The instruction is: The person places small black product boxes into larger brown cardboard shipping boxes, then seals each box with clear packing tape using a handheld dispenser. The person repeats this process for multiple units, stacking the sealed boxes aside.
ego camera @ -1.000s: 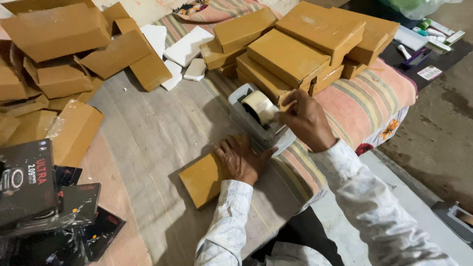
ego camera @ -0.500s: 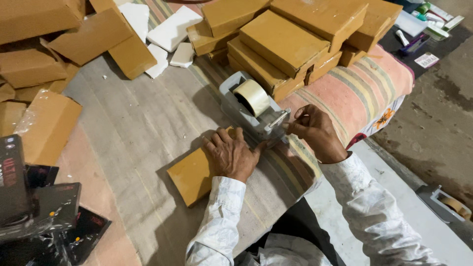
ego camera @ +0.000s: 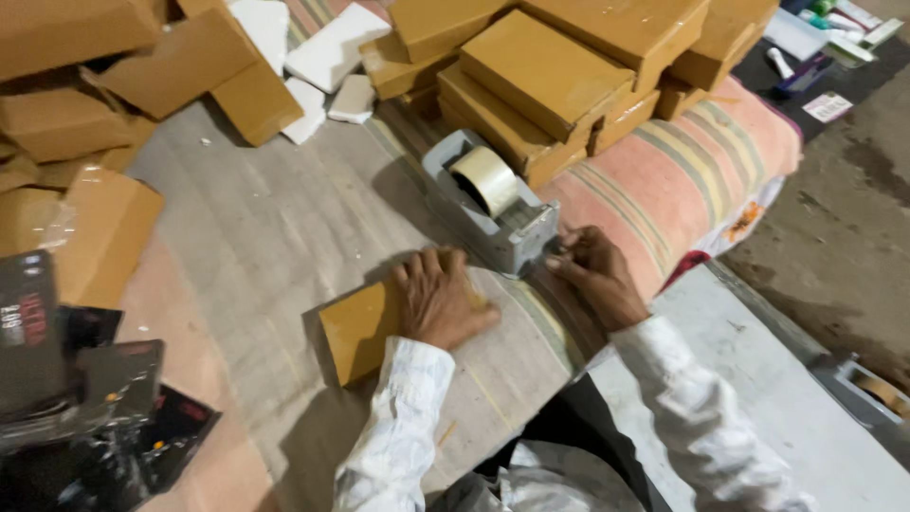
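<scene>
I see my left hand [ego camera: 438,301] pressed flat, fingers spread, on a small brown cardboard box [ego camera: 358,329] lying on the grey cloth [ego camera: 265,237] near its front edge. My right hand [ego camera: 595,273] pinches the tape end at the grey tape dispenser [ego camera: 493,213], just beside the box, below stacked cardboard boxes [ego camera: 550,76].

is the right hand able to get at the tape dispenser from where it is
Probably yes. The right hand is already at the front end of the grey tape dispenser, fingers at its cutter edge, with nothing between them. The left hand lies flat on the small brown box, out of the way.
</scene>
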